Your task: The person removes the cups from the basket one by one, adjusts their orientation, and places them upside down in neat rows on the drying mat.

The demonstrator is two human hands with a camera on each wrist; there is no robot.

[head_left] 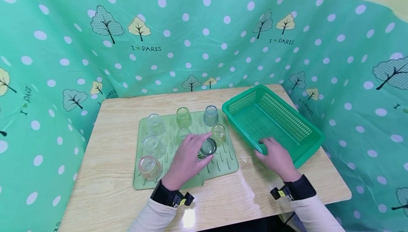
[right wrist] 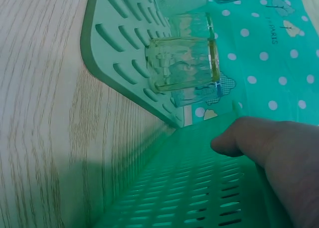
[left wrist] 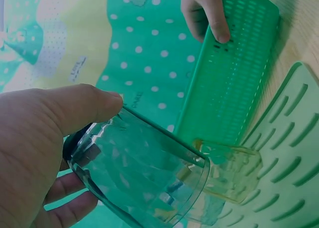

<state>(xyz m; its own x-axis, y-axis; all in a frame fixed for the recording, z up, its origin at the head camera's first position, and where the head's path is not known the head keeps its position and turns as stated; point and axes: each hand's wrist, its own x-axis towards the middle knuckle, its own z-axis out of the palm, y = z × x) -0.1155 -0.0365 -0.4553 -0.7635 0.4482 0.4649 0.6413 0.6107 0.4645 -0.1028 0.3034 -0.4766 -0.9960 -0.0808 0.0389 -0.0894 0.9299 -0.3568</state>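
Note:
My left hand (head_left: 186,159) holds a dark teal glass (head_left: 208,147) between thumb and fingers, over the right part of a green drying mat (head_left: 223,163). In the left wrist view, the thumb lies along one side of the glass (left wrist: 149,168) and some fingers show on the other. Just behind it on the mat stands a yellowish glass (head_left: 218,135). My right hand (head_left: 276,157) grips the near left rim of a green plastic basket (head_left: 239,130), thumb outside the wall; its fingertips are partly hidden in the head view.
On the mat stand a blue-grey glass (head_left: 211,116), a green glass (head_left: 183,118), a pinkish glass (head_left: 149,168) and several clear ones, such as the clear glass (head_left: 156,125) at the back left. A dotted curtain (head_left: 205,47) surrounds the wooden table (head_left: 111,147).

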